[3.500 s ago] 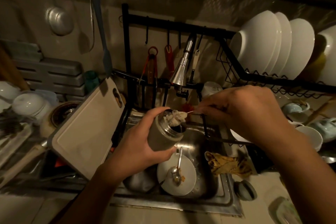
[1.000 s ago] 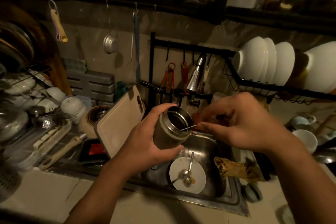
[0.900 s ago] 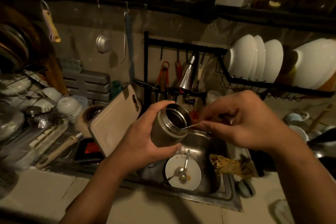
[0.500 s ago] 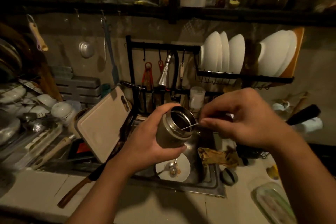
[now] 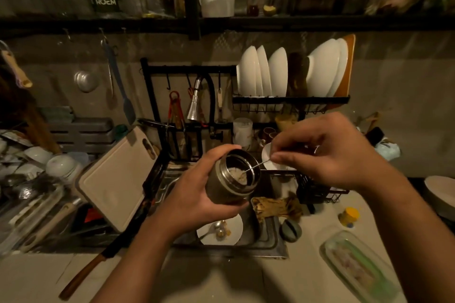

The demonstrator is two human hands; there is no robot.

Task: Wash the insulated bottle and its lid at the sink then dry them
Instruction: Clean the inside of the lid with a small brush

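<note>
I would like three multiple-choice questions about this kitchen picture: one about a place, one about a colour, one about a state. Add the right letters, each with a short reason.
1. Where is the small plate with the spoon?
A. on the top shelf
B. in the sink
C. on the cutting board

2. What colour are the plates standing in the rack?
A. blue
B. black
C. white

3. How is the bottle in the left hand?
A. open, with a scrubber inside
B. closed with its lid
C. lying in the sink

Answers:
1 B: the small plate lies on the sink bottom, below the bottle.
2 C: the upright plates look white.
3 A: the mouth is uncovered, and the right hand pinches a thin wire that runs to the scrubber.
</note>
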